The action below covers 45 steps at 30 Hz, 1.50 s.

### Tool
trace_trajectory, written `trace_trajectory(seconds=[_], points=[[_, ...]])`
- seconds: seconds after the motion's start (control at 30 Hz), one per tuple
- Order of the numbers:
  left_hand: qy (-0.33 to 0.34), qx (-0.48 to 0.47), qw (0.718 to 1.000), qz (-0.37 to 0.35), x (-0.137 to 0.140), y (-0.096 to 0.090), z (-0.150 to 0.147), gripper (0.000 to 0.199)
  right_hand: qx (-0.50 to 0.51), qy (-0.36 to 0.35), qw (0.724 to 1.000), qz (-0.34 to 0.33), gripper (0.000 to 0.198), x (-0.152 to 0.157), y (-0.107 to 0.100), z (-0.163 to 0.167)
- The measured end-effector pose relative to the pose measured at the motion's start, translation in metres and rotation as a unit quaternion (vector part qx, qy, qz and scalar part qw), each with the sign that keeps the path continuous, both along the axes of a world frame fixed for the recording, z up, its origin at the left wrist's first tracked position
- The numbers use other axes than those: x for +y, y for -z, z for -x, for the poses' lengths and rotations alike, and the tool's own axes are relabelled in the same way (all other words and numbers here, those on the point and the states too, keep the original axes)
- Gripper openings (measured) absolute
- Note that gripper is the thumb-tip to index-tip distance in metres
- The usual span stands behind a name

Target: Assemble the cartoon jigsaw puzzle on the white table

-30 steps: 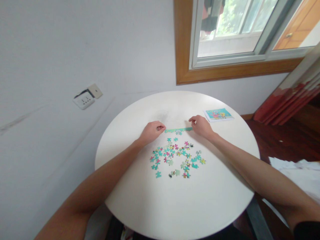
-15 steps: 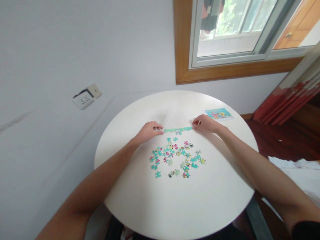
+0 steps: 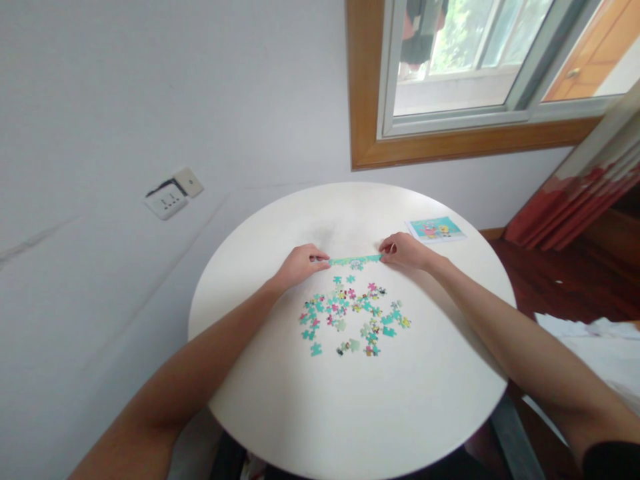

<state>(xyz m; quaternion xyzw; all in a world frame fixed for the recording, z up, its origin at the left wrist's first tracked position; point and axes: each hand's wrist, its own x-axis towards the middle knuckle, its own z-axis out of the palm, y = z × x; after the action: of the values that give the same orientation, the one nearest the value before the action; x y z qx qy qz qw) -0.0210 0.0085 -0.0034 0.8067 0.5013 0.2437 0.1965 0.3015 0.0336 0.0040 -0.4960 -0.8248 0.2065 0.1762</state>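
Observation:
A narrow row of joined teal jigsaw puzzle pieces (image 3: 356, 260) lies flat across the white table, with a few pieces hanging off its near side. At its left end, my left hand (image 3: 303, 263) curves inward, thumb and fingertips closed on the edge. My right hand (image 3: 404, 251) grips the opposite end between thumb and fingers, the other fingers curled. Nearer to me, many loose puzzle pieces (image 3: 341, 308) in teal, pink, yellow and pale green are scattered, among them a single teal piece (image 3: 316, 349) at the near left.
A teal picture card (image 3: 436, 229) with cartoon figures lies beyond my right hand, by the far right edge of the round table (image 3: 370, 413). A wall socket (image 3: 166, 201) is at the left, a window (image 3: 455, 60) behind. White papers (image 3: 590, 343) are at the lower right.
My right hand has shifted slightly left onto the end of the row, and my left hand has edged a little right against the other end. The loose pieces have stayed put.

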Motion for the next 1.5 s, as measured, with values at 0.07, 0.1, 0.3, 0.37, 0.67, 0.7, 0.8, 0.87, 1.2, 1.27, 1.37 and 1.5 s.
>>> trace_trajectory(seconds=[0.07,0.1,0.3,0.37,0.67,0.7,0.8,0.87,1.2,1.27,1.37,1.5], points=[[0.002,0.001,1.000,-0.002,0.000,0.000,-0.001,0.024,-0.001,-0.002,1.000,0.000,0.028,0.000,0.000,0.001],[0.004,0.002,1.000,-0.002,0.000,0.000,-0.001,0.024,-0.001,-0.004,1.000,-0.002,0.028,0.000,0.001,0.002],[0.008,0.002,1.000,0.002,0.001,0.001,-0.001,0.025,-0.001,-0.005,1.000,-0.010,0.026,0.000,0.004,0.005],[0.006,0.003,1.000,0.003,0.001,0.001,-0.001,0.026,0.004,-0.007,1.000,-0.010,0.025,-0.001,0.005,0.005],[0.001,0.001,1.000,-0.003,0.000,0.001,-0.003,0.025,0.014,-0.017,1.000,-0.021,0.023,0.000,0.008,0.008],[0.000,0.001,1.000,-0.005,0.000,0.001,-0.003,0.025,0.013,-0.015,1.000,-0.022,0.023,-0.001,0.008,0.008],[-0.001,0.002,1.000,-0.012,0.001,0.002,-0.002,0.024,0.010,-0.010,1.000,-0.023,0.022,-0.003,0.006,0.010],[-0.004,0.002,1.000,-0.015,0.001,0.004,-0.002,0.025,0.009,-0.008,1.000,-0.025,0.021,-0.003,0.006,0.011],[-0.021,0.021,0.999,-0.028,0.006,0.009,-0.002,0.027,0.007,-0.002,0.999,-0.050,0.022,0.002,0.013,0.011],[-0.022,0.024,0.999,-0.029,0.006,0.009,-0.002,0.028,0.005,0.001,0.999,-0.051,0.022,0.002,0.013,0.011],[-0.020,0.029,0.999,-0.030,0.005,0.009,-0.002,0.028,0.004,-0.001,0.999,-0.049,0.022,0.001,0.013,0.011],[-0.024,0.027,0.999,-0.028,0.005,0.008,-0.003,0.027,0.007,-0.006,0.999,-0.047,0.023,0.003,0.014,0.010]])
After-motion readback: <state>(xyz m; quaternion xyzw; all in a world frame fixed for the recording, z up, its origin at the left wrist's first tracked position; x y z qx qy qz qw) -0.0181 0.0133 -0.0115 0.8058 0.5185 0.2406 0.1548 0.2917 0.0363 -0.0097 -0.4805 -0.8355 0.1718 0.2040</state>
